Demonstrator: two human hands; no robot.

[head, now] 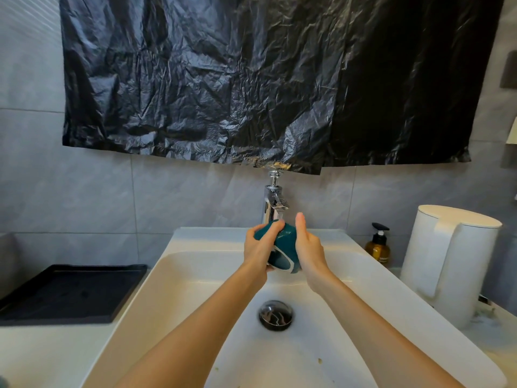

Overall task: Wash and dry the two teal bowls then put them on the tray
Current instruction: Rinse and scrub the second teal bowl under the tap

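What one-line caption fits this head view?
Both hands, left hand and right hand, hold a teal bowl under the faucet above a white sink; black tray waits left.

Amber pump bottle [378, 249] label — print perhaps "SHAMPOO", too blurred

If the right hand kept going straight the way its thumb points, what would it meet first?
Probably the faucet. The right hand, holding the teal bowl together with the left hand, points up and away toward the spout, though depth is unclear.
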